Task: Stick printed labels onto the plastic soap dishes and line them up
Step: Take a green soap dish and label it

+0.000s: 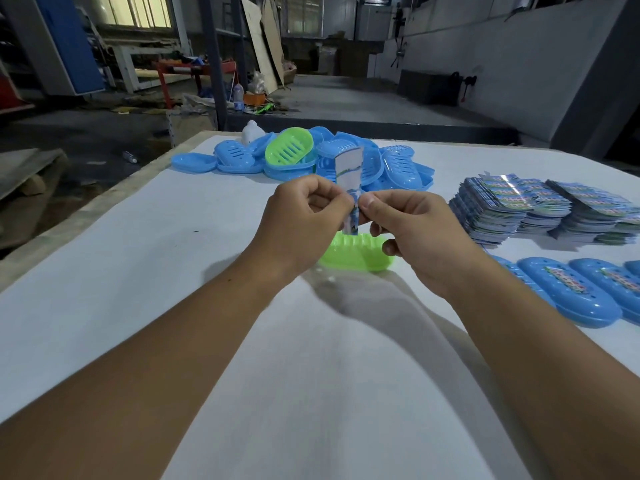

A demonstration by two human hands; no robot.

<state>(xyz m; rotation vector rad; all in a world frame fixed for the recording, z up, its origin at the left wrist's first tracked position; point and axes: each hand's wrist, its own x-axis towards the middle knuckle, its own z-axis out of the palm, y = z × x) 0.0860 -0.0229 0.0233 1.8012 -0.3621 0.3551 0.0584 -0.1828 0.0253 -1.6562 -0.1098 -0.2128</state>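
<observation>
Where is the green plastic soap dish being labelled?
In the head view, the green plastic soap dish lies on the white table at centre, just beneath both hands, which pinch a printed label.

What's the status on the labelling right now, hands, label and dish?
Left hand and right hand both pinch one label, held upright. Green soap dish on the table beneath, unlabelled as far as visible. Nothing in the way.
</observation>
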